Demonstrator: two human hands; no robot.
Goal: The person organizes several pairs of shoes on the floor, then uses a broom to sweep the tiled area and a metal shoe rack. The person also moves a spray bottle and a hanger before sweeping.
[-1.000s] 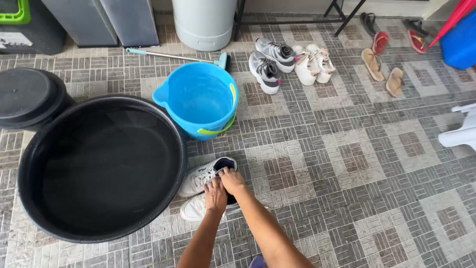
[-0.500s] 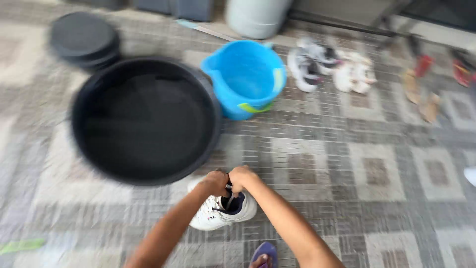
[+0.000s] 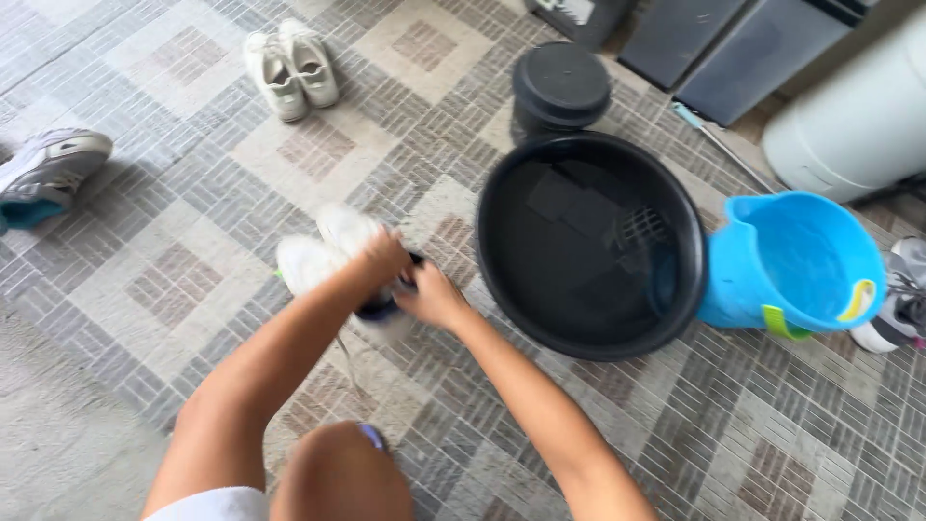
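Lifted slightly, white sneakers (image 3: 333, 253) seemingly gripped between both hands (image 3: 410, 280).

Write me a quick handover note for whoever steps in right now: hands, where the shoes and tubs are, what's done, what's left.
Left hand: on the pair of white shoes on the tiled floor, at the dark opening; the grip is blurred.
Right hand: at the same opening, touching it.
Black basin: just right of the shoes, nothing seen in it.
Blue bucket: right of the basin, touching it.
Another white pair stands farther off, a grey shoe at the left edge.
Done: nothing in the basin. Left: the shoes, still on the floor.
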